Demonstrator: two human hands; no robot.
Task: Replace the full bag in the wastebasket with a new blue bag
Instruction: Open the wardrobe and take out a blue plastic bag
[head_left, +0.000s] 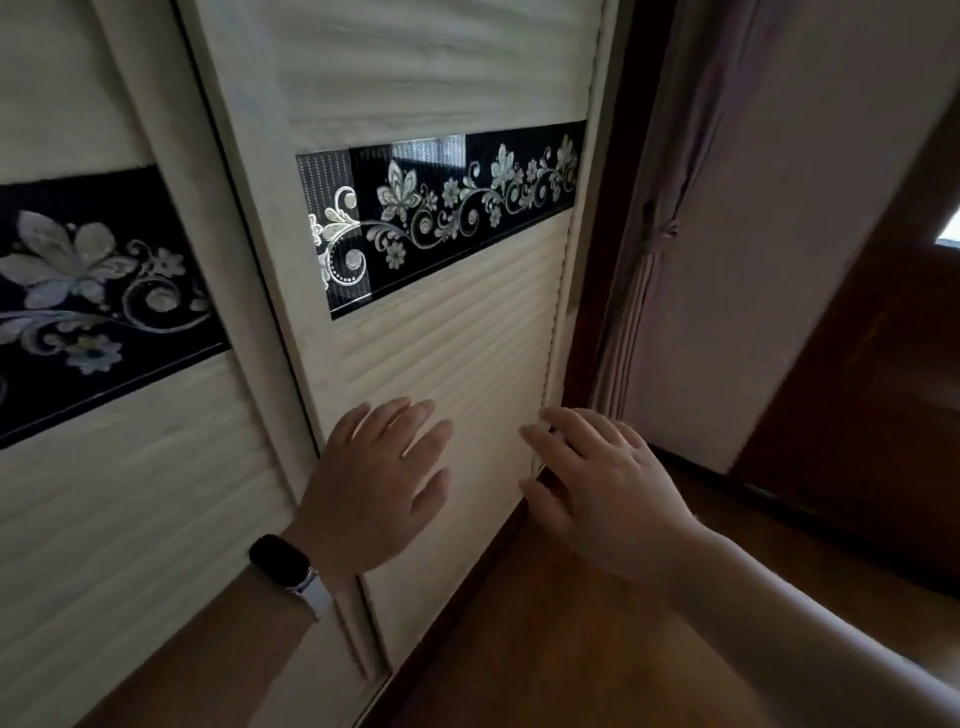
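No wastebasket and no bag are in view. A cream sliding wardrobe door (467, 332) with ribbed panels and a black floral band fills the middle. My left hand (379, 483), with a black watch on the wrist, lies flat on the door's lower panel, fingers spread, holding nothing. My right hand (602, 483) is at the door's right edge with its fingertips on the edge, fingers apart, holding nothing.
A second wardrobe door (104, 493) of the same design overlaps on the left. To the right hangs a tied pale curtain (654, 291) beside a white wall (810, 208). Dark wood trim (883, 405) and a wooden floor (571, 639) lie at right and below.
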